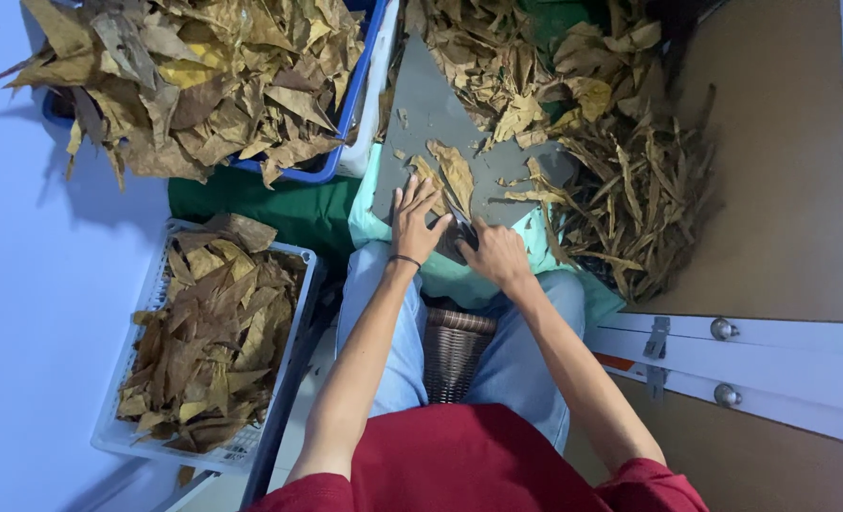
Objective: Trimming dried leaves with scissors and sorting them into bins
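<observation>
My left hand (415, 223) lies flat with fingers spread on a dry brown leaf (453, 175) that rests on a grey board (431, 114) across my lap. My right hand (495, 254) is closed around a small dark tool (461, 228), its tip at the leaf's lower end beside my left fingers. A dark band circles my left wrist. A pile of dried yellow-brown leaves (516, 57) covers the board's far end.
A blue crate (350, 104) heaped with dried leaves stands at top left. A white basket (293, 351) of flat leaves is at my left. Stripped stems and scraps (635, 204) lie to the right. A woven stool (455, 346) shows between my knees. A brown panel (782, 161) stands right.
</observation>
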